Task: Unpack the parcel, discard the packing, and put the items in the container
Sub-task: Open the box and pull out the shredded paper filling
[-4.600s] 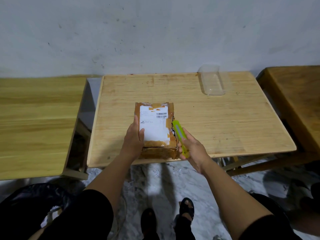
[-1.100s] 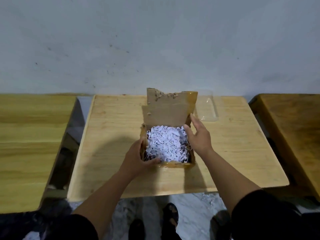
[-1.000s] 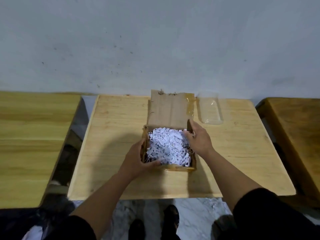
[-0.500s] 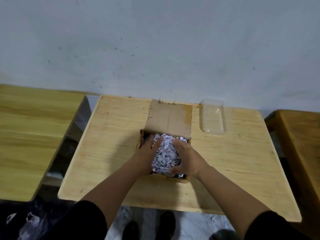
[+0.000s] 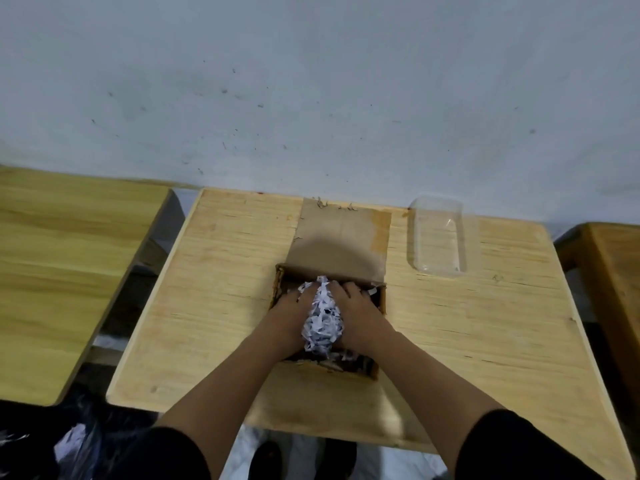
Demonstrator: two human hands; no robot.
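Note:
An open cardboard parcel [image 5: 378, 299] sits in the middle of the wooden table [image 5: 214, 306], its lid flap [image 5: 341, 244] folded back flat toward the wall. Inside it lies white shredded paper packing [image 5: 322, 323]. My left hand [image 5: 289, 317] and my right hand [image 5: 360, 313] are both down in the box, pressed together around a bunch of the shreds from either side. Whatever items lie under the packing are hidden. A clear plastic container [image 5: 437, 237] stands empty at the back right of the table.
A second wooden table [image 5: 62, 271] stands to the left and a darker one [image 5: 609, 278] to the right, each across a narrow gap. A black bag [image 5: 52, 441] with some white shreds lies on the floor at lower left. A wall runs behind the tables.
The parcel was cut with a yellow-green knife, then opened with its flap laid back. My hands went from the box's sides into the packing and have gathered the shreds between them.

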